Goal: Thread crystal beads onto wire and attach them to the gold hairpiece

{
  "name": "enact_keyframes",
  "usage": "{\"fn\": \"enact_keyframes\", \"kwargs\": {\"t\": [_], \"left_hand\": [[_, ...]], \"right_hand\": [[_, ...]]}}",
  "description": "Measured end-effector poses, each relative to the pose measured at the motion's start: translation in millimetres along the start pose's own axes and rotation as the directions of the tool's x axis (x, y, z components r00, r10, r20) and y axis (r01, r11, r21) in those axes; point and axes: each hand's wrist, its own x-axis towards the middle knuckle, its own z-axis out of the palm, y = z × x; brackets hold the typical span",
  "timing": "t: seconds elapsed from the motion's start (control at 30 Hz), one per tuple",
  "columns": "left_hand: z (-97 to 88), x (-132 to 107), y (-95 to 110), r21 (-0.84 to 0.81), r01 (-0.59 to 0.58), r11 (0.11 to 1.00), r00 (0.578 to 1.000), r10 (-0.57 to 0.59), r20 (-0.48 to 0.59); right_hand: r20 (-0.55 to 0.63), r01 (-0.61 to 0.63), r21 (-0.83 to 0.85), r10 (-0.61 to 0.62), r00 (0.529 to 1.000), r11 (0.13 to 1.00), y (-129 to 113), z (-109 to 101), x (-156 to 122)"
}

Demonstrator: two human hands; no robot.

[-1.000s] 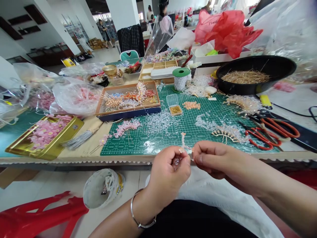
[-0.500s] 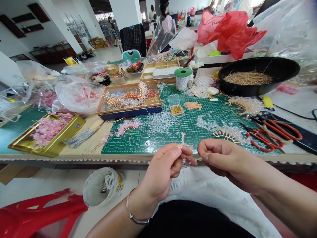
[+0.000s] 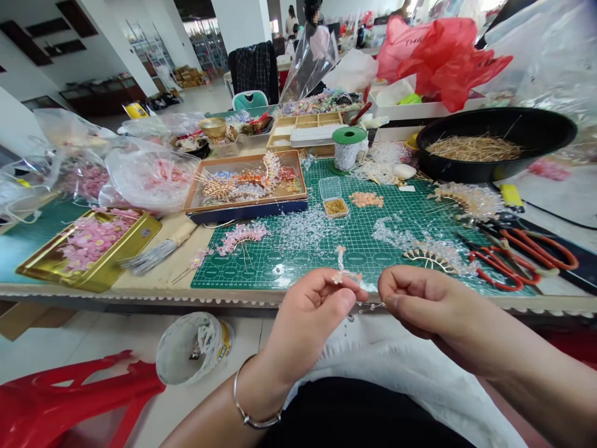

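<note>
My left hand (image 3: 305, 326) is closed around a small beaded sprig (image 3: 341, 260) with clear beads and peach tips, which stands up past the fingers. My right hand (image 3: 426, 305) is closed in a pinch on the end of a thin beaded wire (image 3: 372, 305), stretched between both hands. Both hands are over the front edge of a green cutting mat (image 3: 303, 274). Loose clear beads (image 3: 305, 230) lie beyond them, with peach pieces (image 3: 366, 199) and a small box of gold beads (image 3: 336, 207) farther back.
Red-handled scissors (image 3: 536, 249) and a gold comb (image 3: 429, 260) lie at the right. A black bowl (image 3: 494, 168) stands behind. On the left are a pink beaded piece (image 3: 242, 235), a bundle of wires (image 3: 153, 255) and a gold tray (image 3: 100, 277). A spool (image 3: 346, 155) stands at the back.
My left thumb has lowered and moved away from the sprig's top. My right hand has shifted slightly right, and more of the beaded wire shows between the hands.
</note>
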Motion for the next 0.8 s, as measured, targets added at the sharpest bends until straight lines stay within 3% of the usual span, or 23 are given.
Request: {"fn": "enact_keyframes", "kwargs": {"t": [0.17, 0.27, 0.57, 0.8], "left_hand": [[3.4, -4.4, -2.0, 0.302, -0.033, 0.953, 0.999, 0.021, 0.045], [5.1, -3.6, -2.3, 0.373, -0.028, 0.927, 0.999, 0.012, 0.046], [8.5, 2.4, 2.5, 0.101, 0.08, 0.992, 0.991, -0.09, 0.1], [6.9, 0.2, 1.6, 0.124, 0.079, 0.989, 0.992, -0.09, 0.087]], "right_hand": [[-0.021, 0.006, -0.041, -0.006, 1.0, 0.999, 1.3, 2.6, 2.1], [-0.026, -0.003, -0.025, 0.003, 1.0, 1.0, -0.2, 6.1, 2.5], [0.102, -0.12, 0.258, 0.097, 0.99, 0.959, -2.7, 3.1, -4.8], [0.181, -0.141, 0.359, 0.08, 0.98, 0.923, -4.3, -0.2, -7.1]]}}
